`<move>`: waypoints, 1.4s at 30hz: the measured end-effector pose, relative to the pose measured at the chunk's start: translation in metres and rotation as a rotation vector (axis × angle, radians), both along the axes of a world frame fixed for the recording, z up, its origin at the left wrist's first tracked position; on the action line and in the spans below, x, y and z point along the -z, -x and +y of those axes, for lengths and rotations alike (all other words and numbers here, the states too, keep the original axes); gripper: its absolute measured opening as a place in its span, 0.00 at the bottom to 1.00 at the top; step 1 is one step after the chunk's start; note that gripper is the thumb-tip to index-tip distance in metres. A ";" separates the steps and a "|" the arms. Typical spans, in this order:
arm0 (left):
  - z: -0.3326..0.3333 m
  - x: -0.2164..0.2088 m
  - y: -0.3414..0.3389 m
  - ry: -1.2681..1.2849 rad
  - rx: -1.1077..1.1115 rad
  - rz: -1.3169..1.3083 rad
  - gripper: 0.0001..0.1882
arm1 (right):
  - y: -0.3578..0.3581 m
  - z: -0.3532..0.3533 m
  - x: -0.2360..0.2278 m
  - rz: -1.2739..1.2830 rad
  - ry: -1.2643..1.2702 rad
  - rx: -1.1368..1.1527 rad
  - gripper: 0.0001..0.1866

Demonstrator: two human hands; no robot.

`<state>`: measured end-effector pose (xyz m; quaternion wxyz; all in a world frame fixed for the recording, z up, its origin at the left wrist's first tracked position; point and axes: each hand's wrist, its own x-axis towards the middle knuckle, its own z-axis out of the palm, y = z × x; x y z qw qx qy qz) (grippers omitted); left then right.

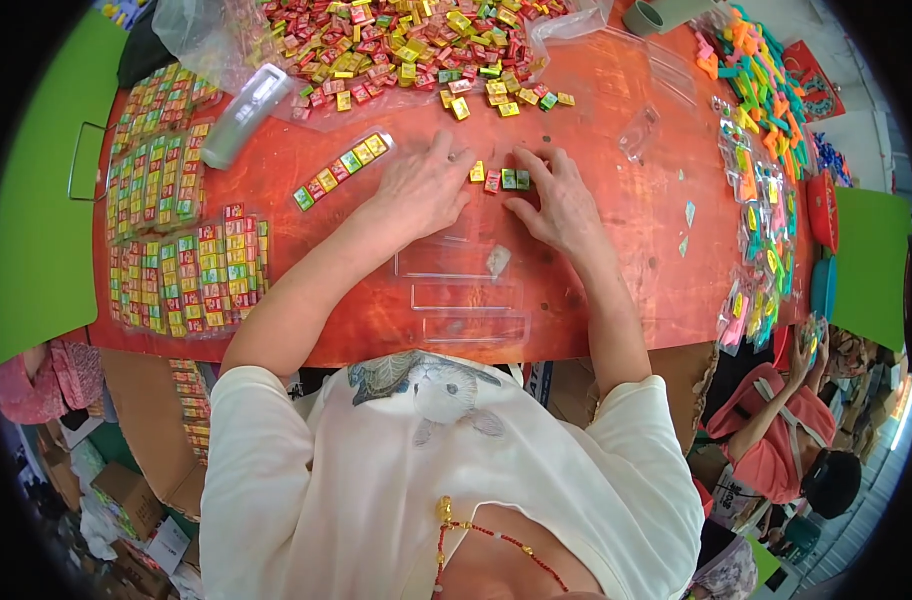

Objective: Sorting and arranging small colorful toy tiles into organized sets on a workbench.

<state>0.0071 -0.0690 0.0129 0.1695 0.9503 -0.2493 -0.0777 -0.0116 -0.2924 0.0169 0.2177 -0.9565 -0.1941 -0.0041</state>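
A short, uneven row of tiny boxes lies on the red tabletop between my hands: a yellow box (477,172), a red box (492,182) and green boxes (515,179). My left hand (424,190) rests to the left of the yellow box, fingers apart and bent. To the right of the green boxes, my right hand (561,205) has its thumb and index finger spread, the index fingertip close to them. Neither hand visibly holds anything. Left of my left hand lies a filled strip of small boxes (343,171). Clear plastic trays (466,297) lie nearer my body.
A large heap of red and yellow boxes (406,45) covers the far side. Packed strips (186,275) are stacked at left, beside a grey translucent trough (246,115). Bagged colourful plastic toys (756,230) line the right edge. A person (776,430) works at lower right.
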 end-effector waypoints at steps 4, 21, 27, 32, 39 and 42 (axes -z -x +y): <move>-0.005 0.001 0.003 0.002 -0.022 -0.017 0.27 | 0.007 -0.021 0.005 -0.012 -0.054 0.066 0.36; -0.030 0.015 0.002 0.055 -0.019 -0.129 0.18 | 0.006 0.005 0.019 0.031 -0.084 0.164 0.29; -0.027 0.020 0.002 0.076 -0.011 -0.177 0.15 | 0.018 -0.016 0.004 0.012 -0.105 0.153 0.25; -0.027 0.019 0.002 0.078 -0.014 -0.171 0.14 | 0.030 -0.022 0.018 -0.061 0.028 0.158 0.15; -0.027 0.021 0.003 0.093 -0.010 -0.218 0.13 | 0.007 -0.015 0.020 -0.087 0.091 0.414 0.11; -0.028 0.021 0.003 0.089 -0.018 -0.206 0.13 | 0.003 -0.012 0.010 0.170 -0.138 0.437 0.15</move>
